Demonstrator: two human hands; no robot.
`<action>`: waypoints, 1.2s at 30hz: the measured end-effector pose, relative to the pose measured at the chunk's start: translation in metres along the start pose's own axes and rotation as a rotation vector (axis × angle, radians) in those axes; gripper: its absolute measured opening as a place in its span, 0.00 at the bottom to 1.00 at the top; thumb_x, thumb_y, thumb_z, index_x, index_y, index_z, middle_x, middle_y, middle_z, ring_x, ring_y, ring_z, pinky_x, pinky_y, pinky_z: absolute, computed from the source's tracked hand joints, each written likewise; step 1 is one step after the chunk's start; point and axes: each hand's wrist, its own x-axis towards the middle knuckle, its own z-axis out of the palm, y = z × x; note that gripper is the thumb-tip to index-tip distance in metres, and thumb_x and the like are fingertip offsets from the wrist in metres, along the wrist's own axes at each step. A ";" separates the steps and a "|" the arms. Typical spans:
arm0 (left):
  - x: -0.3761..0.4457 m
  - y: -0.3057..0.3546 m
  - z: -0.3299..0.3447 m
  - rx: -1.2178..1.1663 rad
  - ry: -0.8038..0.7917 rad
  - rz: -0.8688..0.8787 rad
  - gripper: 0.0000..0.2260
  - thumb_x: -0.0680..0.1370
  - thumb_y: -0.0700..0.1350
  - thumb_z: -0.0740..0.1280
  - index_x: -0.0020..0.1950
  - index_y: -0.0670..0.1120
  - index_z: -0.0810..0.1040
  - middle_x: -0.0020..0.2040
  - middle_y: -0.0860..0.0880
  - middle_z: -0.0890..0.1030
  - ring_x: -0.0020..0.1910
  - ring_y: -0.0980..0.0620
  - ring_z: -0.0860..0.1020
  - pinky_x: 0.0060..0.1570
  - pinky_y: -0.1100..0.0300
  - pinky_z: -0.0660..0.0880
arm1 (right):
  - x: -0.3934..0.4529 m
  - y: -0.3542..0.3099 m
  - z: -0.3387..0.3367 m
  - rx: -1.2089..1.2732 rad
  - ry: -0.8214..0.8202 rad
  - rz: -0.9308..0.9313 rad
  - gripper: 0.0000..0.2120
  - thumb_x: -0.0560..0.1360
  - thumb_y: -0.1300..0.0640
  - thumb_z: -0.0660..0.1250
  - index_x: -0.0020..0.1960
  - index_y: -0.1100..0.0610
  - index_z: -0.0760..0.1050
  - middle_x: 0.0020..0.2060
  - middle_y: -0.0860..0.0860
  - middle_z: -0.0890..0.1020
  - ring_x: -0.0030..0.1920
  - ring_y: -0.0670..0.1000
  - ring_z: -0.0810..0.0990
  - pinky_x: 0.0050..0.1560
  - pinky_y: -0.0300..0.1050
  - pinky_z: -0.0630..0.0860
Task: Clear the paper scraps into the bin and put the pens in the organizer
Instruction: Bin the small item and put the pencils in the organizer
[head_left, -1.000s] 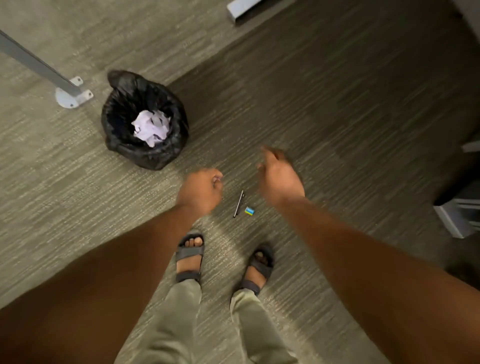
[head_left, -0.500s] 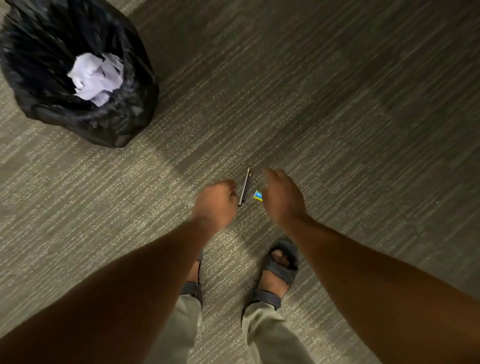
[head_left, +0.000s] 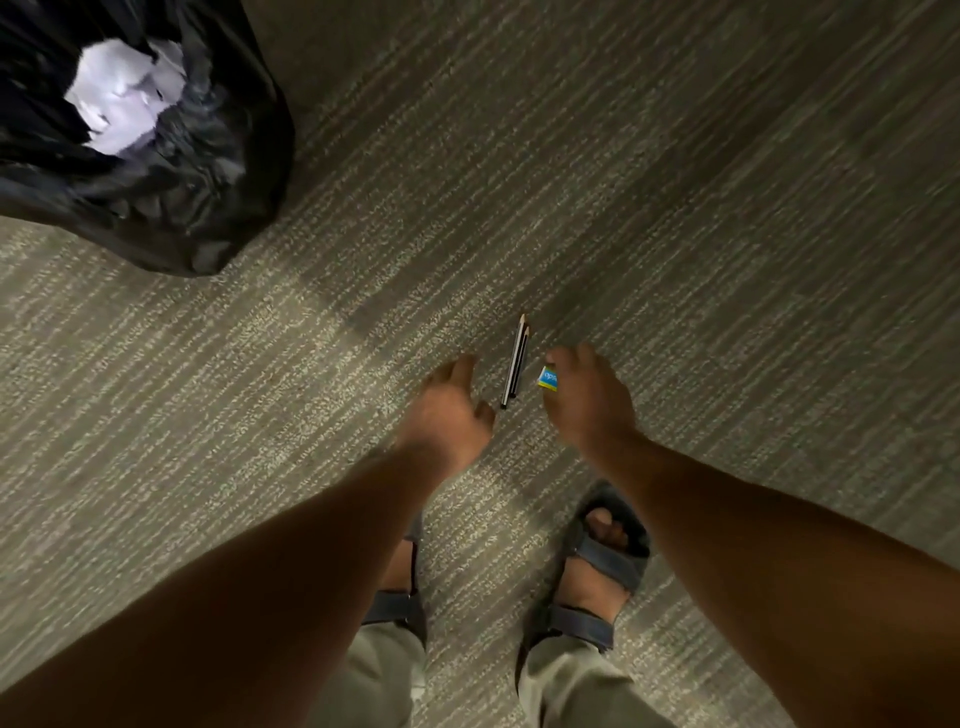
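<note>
Two dark pencils (head_left: 515, 364) lie side by side on the carpet, tips pointing away from me. A small blue and yellow eraser (head_left: 547, 378) lies just right of them. My left hand (head_left: 447, 415) hovers just left of the pencils' near ends, fingers apart, holding nothing. My right hand (head_left: 587, 400) is low beside the eraser with its fingertips at it; a grip does not show. The bin (head_left: 208, 208), lined with a black bag, stands at the upper left with crumpled white paper (head_left: 124, 98) inside. No organizer is in view.
Grey striped carpet (head_left: 675, 208) fills the view. My sandalled feet (head_left: 602, 571) stand just below the hands. Nothing else lies on the floor around the pencils.
The view has dropped closer to the floor and the bin has slid to the upper left. Both hands have lowered to either side of the pencils, and the left fist has opened.
</note>
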 end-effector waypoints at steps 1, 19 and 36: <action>0.000 -0.001 0.000 0.002 0.006 0.002 0.28 0.79 0.48 0.64 0.77 0.47 0.59 0.74 0.42 0.68 0.70 0.40 0.70 0.67 0.47 0.70 | 0.001 0.000 -0.002 0.002 0.007 -0.003 0.17 0.73 0.56 0.69 0.60 0.54 0.71 0.57 0.56 0.73 0.57 0.58 0.74 0.50 0.52 0.75; -0.035 0.013 -0.090 -0.166 0.218 -0.033 0.26 0.78 0.44 0.61 0.76 0.45 0.61 0.72 0.43 0.69 0.71 0.45 0.63 0.68 0.49 0.70 | 0.039 -0.234 -0.219 0.219 0.451 -0.733 0.17 0.76 0.50 0.65 0.63 0.54 0.75 0.54 0.52 0.82 0.54 0.57 0.77 0.53 0.52 0.74; -0.022 -0.021 -0.112 -0.072 0.259 0.001 0.26 0.79 0.46 0.63 0.76 0.45 0.61 0.69 0.43 0.70 0.69 0.43 0.68 0.66 0.48 0.72 | 0.038 -0.209 -0.150 0.230 0.387 -0.538 0.20 0.78 0.54 0.64 0.70 0.51 0.69 0.59 0.54 0.74 0.56 0.54 0.76 0.53 0.53 0.77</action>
